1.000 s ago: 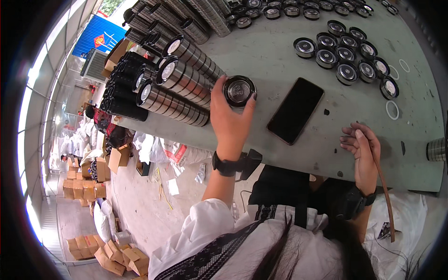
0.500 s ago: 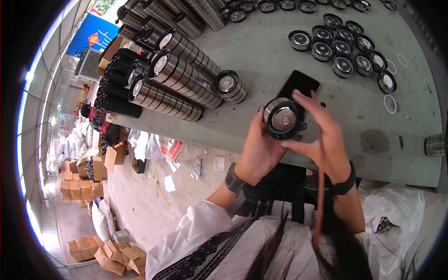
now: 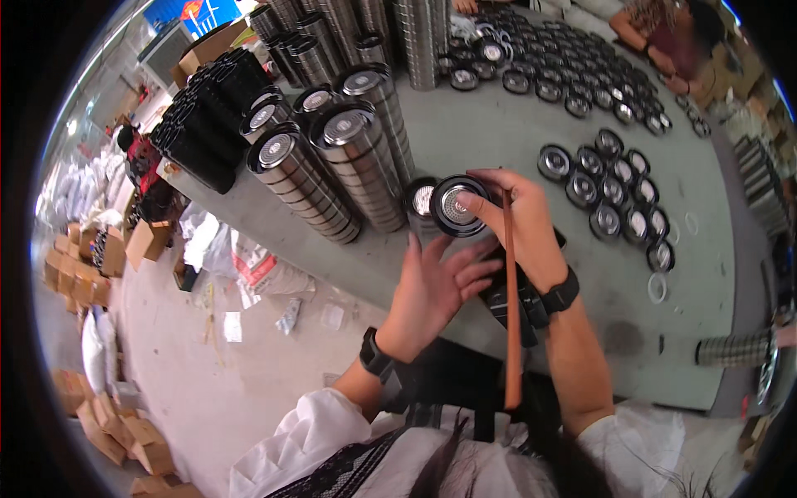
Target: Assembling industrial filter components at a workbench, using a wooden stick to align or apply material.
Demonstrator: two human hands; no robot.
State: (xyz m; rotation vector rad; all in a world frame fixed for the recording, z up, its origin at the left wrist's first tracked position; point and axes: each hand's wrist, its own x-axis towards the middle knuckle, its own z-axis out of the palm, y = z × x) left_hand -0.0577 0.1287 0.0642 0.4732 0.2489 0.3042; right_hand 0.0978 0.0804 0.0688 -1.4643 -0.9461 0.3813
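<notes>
My right hand (image 3: 523, 222) grips a round steel strainer piece (image 3: 447, 209) with a perforated disc and black rim. Its thumb lies on the disc and its fingers go round the far edge. My left hand (image 3: 432, 290), slightly blurred, is open below the piece, fingers spread and holding nothing. Just behind and left of the held piece stands a short stack (image 3: 421, 195) of similar parts, partly hidden by it. Tall steel stacks (image 3: 374, 178) rise farther left. A black phone (image 3: 559, 239) is mostly hidden behind my right forearm.
Loose black-rimmed round parts (image 3: 613, 191) lie on the grey-green table (image 3: 498, 124), with white rings (image 3: 657, 288) beside them. Black cylinders (image 3: 199, 124) stand at the left edge. Across the table is another person (image 3: 664, 50). A brown strip (image 3: 512, 349) hangs before my right arm.
My right hand has taken over the strainer piece and carried it left, up to the short stack. My left hand has let go and opened. The view has shifted, showing more of the far table.
</notes>
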